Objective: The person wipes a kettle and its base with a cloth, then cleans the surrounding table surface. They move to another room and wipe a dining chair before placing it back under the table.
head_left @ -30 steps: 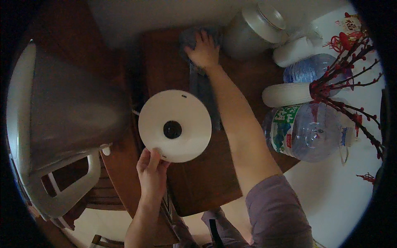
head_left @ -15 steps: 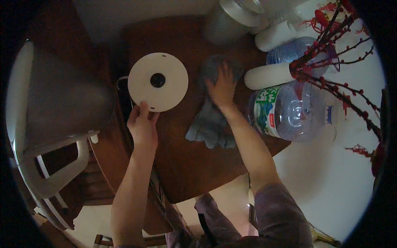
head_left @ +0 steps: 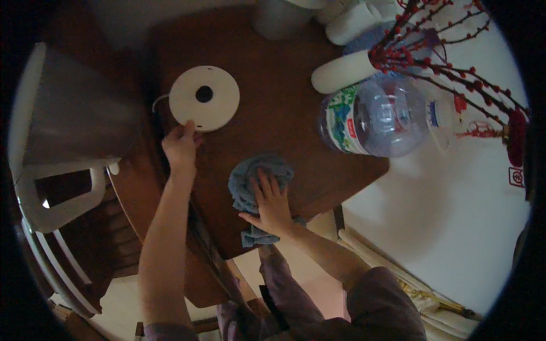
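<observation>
My left hand [head_left: 180, 149] pinches the near rim of a white round disc [head_left: 219, 111] with a dark centre, at the left part of the wooden tabletop [head_left: 267, 125]; a thin cord loops beside the disc. Whether the disc rests on the wood is hard to tell. My right hand [head_left: 270, 207] lies with fingers spread on a bunched blue-grey cloth [head_left: 250, 173], close to the front edge of the tabletop.
A grey appliance [head_left: 68, 119] with a white handle stands left. Along the right are a large plastic bottle [head_left: 387, 116], a blue bottle [head_left: 375, 37], a white vase [head_left: 344, 71] with red-budded branches, and a white cylinder [head_left: 350, 23]. A metal canister [head_left: 276, 17] stands at the back.
My right hand has drawn the cloth from the back toward the front edge. The disc in my left hand looks smaller, farther from the camera. The whole view has shifted.
</observation>
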### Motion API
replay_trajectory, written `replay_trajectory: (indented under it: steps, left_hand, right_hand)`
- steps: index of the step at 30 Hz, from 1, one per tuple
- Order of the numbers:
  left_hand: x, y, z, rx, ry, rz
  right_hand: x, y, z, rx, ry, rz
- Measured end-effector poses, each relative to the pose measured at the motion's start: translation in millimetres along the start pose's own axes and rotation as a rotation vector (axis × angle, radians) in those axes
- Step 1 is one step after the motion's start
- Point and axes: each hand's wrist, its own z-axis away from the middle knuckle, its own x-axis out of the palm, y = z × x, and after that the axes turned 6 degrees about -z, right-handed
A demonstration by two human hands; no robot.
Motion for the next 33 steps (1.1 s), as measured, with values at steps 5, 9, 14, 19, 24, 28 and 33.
replay_trajectory:
  steps: [5,9,14,19,24,28,33]
  left_hand:
    - [-13,-3,5,0.047,-0.02,-0.355]
    - [-24,0,17,0.171,0.002,-0.494]
    - [-42,-12,64,0.278,-0.024,-0.454]
    - [-67,-31,130,0.286,-0.082,-0.405]
    - [-93,-54,191,0.108,-0.059,-0.359]
    - [-119,-75,224,0.05,-0.099,-0.306]
    - [-158,-96,250,-0.065,-0.105,-0.264]
  right_hand:
    - [9,45,24,-0.004,0.163,-0.062]
    - [-2,104,44,0.146,0.372,-0.148]
    - [-22,217,68,0.39,0.648,-0.042]
    - [-69,329,64,0.664,0.554,-0.09]
    - [-61,359,76,1.075,0.772,-0.062]
    - [-28,348,90,1.049,1.076,-0.714]
    - [18,279,87,0.682,1.385,-1.243]
